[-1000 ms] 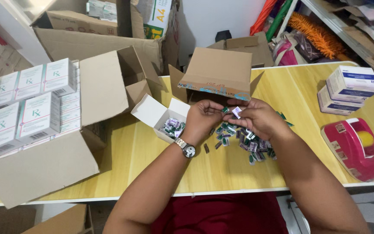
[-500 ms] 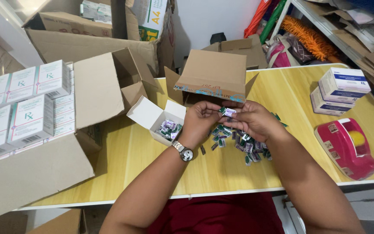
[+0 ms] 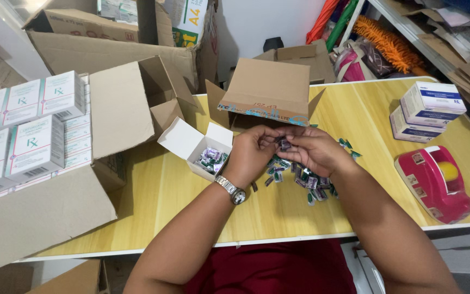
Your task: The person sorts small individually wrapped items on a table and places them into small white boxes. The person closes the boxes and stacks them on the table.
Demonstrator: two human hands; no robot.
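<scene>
Since a moment ago the hands have hardly shifted; they stay together over the scattered pile, and the small white item seen between the fingers a second back has given way to a dark purple vial (image 3: 285,145). The left hand (image 3: 252,153), with a metal wristwatch (image 3: 232,190) on its wrist, and the right hand (image 3: 312,151) meet fingertip to fingertip, both curled narrow and pinching that vial between them, just above the yellow table (image 3: 354,114). Below and around the right hand lies a loose heap of small vials (image 3: 300,177) with purple and green labels. Just left of the left hand stands a small open white box (image 3: 189,142) with more such vials inside. Behind the hands sits an open brown carton (image 3: 267,92). At far left a large cardboard box (image 3: 44,212) holds stacked white medicine packs (image 3: 31,147). To the right lie two white-and-blue boxes (image 3: 428,111) and a red tape dispenser (image 3: 436,182).
</scene>
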